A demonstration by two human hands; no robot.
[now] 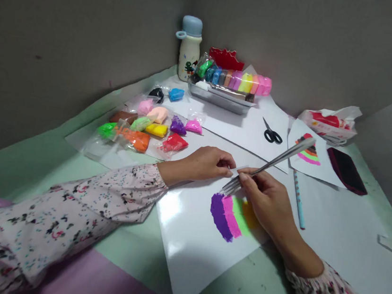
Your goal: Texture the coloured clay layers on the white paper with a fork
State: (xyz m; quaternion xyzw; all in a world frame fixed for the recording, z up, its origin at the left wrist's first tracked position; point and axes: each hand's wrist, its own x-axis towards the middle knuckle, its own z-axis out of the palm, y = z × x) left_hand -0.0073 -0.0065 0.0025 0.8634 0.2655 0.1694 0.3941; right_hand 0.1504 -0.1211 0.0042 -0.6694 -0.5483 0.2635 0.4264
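My right hand [268, 201] is closed round a metal fork [268, 165], tines down at the top edge of coloured clay bands [231, 214] in purple, pink, green and yellow, spread on a white sheet [191, 242]. My left hand [208, 164] rests on the sheet's upper edge just left of the tines, its fingers curled and pinched together on the paper.
Small bags of coloured clay [144, 128] lie to the left. A metal tray [220, 96] with clay packs, a bottle [189, 48], black scissors [272, 135], a pencil [298, 200], a second striped paper [308, 151], a dark pad [346, 170] and a plastic bag [329, 123] sit beyond.
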